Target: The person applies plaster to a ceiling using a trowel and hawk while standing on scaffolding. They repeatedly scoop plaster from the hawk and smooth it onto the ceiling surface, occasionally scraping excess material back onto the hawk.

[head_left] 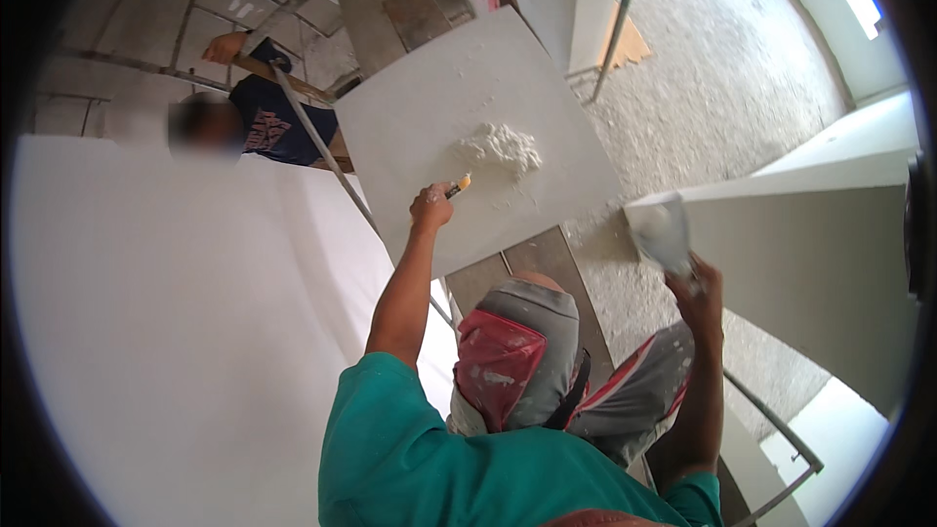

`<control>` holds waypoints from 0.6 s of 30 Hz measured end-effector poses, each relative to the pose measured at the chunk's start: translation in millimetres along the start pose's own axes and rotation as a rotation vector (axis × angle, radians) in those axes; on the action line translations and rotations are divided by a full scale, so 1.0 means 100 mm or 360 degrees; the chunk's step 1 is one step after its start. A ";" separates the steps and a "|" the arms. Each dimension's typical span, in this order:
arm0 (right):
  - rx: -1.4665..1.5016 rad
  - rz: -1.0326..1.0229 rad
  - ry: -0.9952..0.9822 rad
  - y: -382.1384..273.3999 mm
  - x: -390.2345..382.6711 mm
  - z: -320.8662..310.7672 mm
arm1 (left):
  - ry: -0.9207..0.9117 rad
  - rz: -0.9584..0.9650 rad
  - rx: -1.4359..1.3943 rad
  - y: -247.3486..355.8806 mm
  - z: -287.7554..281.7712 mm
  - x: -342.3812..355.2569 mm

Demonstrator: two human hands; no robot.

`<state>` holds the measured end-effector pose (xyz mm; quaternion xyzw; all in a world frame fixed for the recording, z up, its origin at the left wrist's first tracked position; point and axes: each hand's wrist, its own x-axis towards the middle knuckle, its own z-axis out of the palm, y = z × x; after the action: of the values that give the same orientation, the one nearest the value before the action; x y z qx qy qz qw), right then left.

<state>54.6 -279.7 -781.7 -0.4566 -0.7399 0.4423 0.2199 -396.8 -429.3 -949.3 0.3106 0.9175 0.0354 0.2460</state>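
Observation:
My left hand [429,203] grips a small tool [457,184] with a yellow and dark handle over a pale square board [415,107]. Just beyond it, a heap of white paste [498,146] lies on the board, with specks around it. On the right, my right hand [695,288] holds a wide, paste-smeared blade tool [662,234], blurred, in front of the edge of a white ledge. The bare blade is off the board.
Metal scaffold tubes [620,20] and planks [532,263] surround the board. At upper left, a co-worker in a navy shirt [278,122] has a hand [224,47] on the frame. A white wall [146,312] fills the left; rough concrete floor [722,59] lies below right.

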 end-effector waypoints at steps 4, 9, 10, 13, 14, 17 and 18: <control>-0.0295 -0.0294 -0.0429 -0.96 1.33 0.94 | 0.0507 0.0120 -0.0094 -0.37 0.55 0.06; -0.0634 -0.0233 -0.0408 -1.79 2.25 1.86 | 0.0635 0.0076 0.0032 -0.09 0.91 -0.17; -0.0647 -0.0274 -0.0327 -1.88 2.31 2.06 | 0.0652 0.0135 0.0006 -0.21 0.91 -0.16; -0.0424 -0.0056 -0.0390 -1.77 2.76 2.16 | 0.0631 0.0242 -0.0055 -0.16 0.85 -0.16; -0.0481 -0.0059 -0.0336 -1.73 2.80 2.16 | 0.0553 0.0202 -0.0073 -0.15 0.80 -0.16; -0.0557 0.0028 -0.0376 -1.90 2.81 2.12 | 0.0482 0.0158 -0.0115 -0.23 0.73 -0.19; -0.0516 0.0086 -0.0441 -1.99 2.77 2.07 | 0.0560 0.0185 -0.0116 -0.29 0.74 -0.21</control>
<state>-327.2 -170.8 -739.5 -0.4405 -0.8121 0.3817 0.0277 -363.2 -471.5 -1010.9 0.3430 0.9249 0.1367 0.0904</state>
